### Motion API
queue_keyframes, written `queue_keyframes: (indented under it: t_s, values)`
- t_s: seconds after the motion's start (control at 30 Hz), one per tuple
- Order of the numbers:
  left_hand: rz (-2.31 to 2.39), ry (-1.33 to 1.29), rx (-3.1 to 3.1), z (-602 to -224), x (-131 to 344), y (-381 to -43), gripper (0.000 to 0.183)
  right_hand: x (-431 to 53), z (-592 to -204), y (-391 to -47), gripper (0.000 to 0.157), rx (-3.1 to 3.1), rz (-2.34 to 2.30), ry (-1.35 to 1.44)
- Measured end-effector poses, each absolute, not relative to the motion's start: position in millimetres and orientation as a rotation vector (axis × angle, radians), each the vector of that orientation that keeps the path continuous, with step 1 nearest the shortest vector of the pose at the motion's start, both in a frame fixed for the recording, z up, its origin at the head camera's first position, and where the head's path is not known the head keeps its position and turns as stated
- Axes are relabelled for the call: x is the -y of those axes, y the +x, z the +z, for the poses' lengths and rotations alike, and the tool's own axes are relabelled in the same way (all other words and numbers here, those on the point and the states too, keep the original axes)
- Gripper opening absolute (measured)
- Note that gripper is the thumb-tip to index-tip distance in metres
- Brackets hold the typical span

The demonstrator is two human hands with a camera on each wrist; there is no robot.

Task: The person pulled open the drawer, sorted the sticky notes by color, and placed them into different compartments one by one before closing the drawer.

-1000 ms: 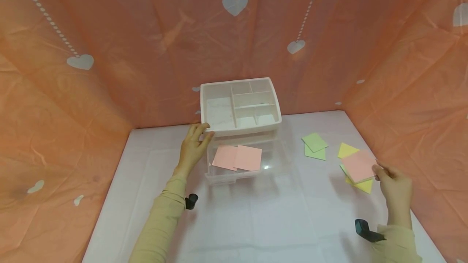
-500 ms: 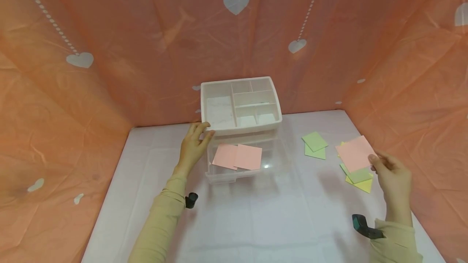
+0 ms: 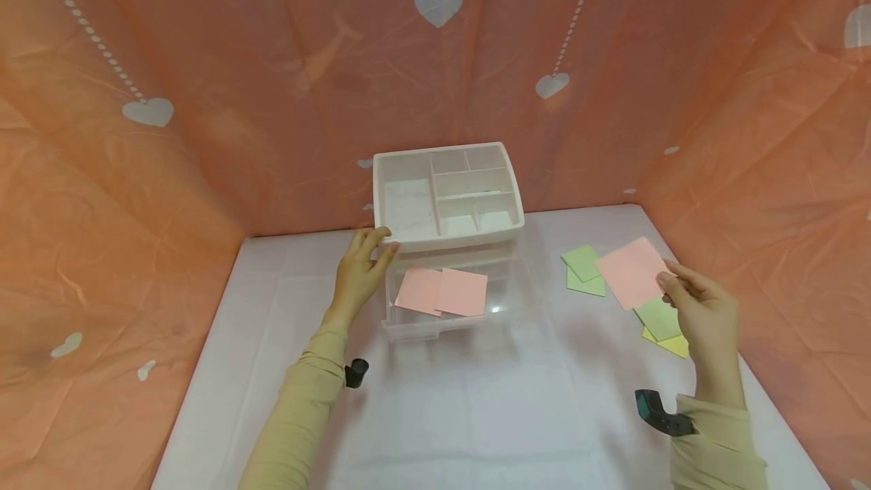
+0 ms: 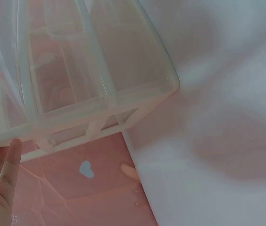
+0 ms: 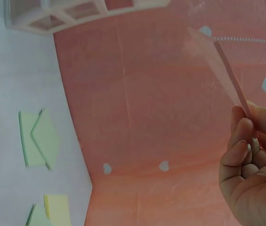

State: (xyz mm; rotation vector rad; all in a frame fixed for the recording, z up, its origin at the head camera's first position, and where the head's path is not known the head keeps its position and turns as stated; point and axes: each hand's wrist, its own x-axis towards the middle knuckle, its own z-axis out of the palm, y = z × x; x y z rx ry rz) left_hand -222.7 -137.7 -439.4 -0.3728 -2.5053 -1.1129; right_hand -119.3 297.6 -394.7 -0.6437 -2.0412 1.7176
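A pink sticky-note pad is pinched between the thumb and fingers of my right hand, raised over the right side of the table. The right wrist view shows this pad nearly edge-on. My left hand holds the front left corner of a white desk organizer, with fingers at the rim and thumb on the front. Below its divided top, a clear drawer is pulled out. Two pink sticky-note pads lie overlapping inside it.
Two green pads overlap right of the drawer. Another green pad lies partly on a yellow pad, under the raised hand. An orange curtain with white hearts surrounds the white table at the back and sides.
My right hand has lifted the pink pad off the green and yellow ones and carried it left. The left hand has stayed at the organizer's corner.
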Motion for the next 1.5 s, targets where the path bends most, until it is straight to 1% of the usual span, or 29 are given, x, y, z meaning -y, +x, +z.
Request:
queue_keyframes:
  t_s: [0.13,0.33,0.63,0.83,0.97,1.2,1.5]
  values:
    - [-1.114,-0.380,2.499,-439.5,137.7,-222.9,0.028,-287.8,-394.0,-124.3,0.023,2.024,1.752,-0.567]
    - [-1.128,-0.378,2.500,-439.4,137.8,-223.3,0.029,-273.9,-391.2,-134.0,0.025,2.081,1.769,-0.445]
    - [-1.099,-0.387,2.491,-440.7,138.0,-223.1,0.029,-240.2,-390.2,-150.6,0.026,2.148,1.739,-0.106]
    - [-1.106,-0.390,2.493,-440.8,138.6,-222.9,0.030,-214.9,-395.7,-163.1,0.031,2.212,1.763,0.050]
    - [-1.104,-0.390,2.495,-440.5,138.9,-222.9,0.031,-201.0,-399.4,-172.8,0.034,2.325,1.743,0.083]
    - [-1.101,-0.387,2.489,-440.7,139.0,-223.0,0.030,-180.3,-409.3,-185.3,0.028,2.532,1.644,0.155]
    - [-1.093,-0.398,2.470,-439.9,137.9,-222.7,0.029,-164.1,-417.6,-191.7,0.017,2.675,1.299,0.290]
